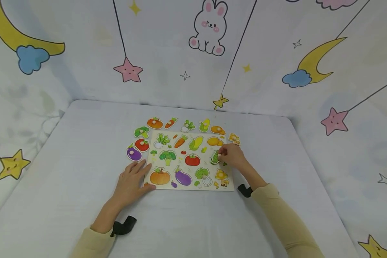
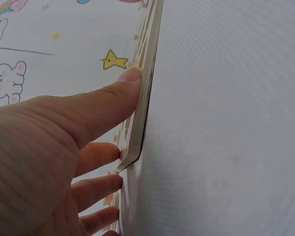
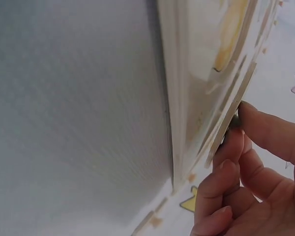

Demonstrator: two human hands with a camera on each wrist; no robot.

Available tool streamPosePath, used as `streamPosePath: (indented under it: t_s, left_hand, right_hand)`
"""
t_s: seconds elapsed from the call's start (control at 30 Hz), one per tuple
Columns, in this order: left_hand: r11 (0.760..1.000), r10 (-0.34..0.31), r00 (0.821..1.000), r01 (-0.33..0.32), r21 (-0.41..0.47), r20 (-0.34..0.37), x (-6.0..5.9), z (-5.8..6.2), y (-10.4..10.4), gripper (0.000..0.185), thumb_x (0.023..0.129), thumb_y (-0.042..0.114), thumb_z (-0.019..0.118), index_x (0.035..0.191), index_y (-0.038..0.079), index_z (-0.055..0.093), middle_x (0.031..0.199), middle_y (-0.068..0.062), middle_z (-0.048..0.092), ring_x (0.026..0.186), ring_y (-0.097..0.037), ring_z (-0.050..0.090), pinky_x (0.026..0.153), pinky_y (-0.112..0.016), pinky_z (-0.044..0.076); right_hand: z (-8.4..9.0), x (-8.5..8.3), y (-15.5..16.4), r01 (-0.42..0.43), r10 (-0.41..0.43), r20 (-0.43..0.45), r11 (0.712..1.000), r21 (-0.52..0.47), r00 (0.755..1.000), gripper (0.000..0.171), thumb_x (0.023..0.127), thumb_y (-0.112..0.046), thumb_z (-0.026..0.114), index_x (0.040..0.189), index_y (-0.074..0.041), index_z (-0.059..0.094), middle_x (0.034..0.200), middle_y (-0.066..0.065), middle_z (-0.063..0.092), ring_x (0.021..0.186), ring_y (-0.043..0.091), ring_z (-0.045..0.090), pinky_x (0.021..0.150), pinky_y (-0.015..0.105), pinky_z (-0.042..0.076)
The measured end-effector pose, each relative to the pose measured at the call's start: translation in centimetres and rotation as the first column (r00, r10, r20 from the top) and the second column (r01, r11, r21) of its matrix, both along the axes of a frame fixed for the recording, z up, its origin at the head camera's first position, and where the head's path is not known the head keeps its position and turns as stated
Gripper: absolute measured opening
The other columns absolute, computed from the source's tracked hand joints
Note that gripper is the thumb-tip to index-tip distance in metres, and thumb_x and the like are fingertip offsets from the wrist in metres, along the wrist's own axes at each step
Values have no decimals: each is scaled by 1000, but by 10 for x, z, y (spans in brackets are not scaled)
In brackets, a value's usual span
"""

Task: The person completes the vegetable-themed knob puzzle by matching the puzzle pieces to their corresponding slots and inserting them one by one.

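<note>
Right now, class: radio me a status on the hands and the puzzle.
Left hand flat, steadying puzzle board. Right hand pinching green vegetable piece over its slot. Loose pieces ring the board's far and left edges; none blocking.

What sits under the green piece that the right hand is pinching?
The puzzle board lies beneath the green piece, over its right-hand middle row. The right hand and the piece itself cover that spot, so whether a recess lies there cannot be seen.
</note>
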State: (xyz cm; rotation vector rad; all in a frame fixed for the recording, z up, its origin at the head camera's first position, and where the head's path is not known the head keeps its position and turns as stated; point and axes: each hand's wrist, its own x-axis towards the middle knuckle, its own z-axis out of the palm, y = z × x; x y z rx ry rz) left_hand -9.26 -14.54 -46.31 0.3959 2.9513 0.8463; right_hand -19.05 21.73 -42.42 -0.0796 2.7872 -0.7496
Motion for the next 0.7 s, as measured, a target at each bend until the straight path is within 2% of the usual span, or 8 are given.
streamPosePath:
  t_s: [0.33,0.53,0.7]
  left_hand:
    - [1000,-1,1000,1,-8,-6,1,3,1,72,81,36,78,140,5,52,151,-21,41,139,-44,29,107,-67,30]
    - [1000,-3,1000,3,-2,-22,1,3,0,72,81,36,78,140,4,53,151,-21,42,138,-44,30,106,-67,31]
    - [1000,-1,1000,1,-7,-22,1,1,0,72,80,36,78,140,4,52,151,-21,42,138,-44,30,106,-68,30]
  right_hand:
    - [-4,-1,-9,-20,19,8,998,58,1000,11,86,-12,72,89,-5,65,78,6,59,69,17,51,60,25,40]
    - [-4,0,-12,-42,39,32,994,103,999,13,89,-16,72,94,-9,62,78,5,58,70,18,50,62,26,38]
    - [0,-2,-5,-70,66,70,996,51,995,22,89,-20,72,104,-8,62,81,5,60,70,18,52,60,26,42]
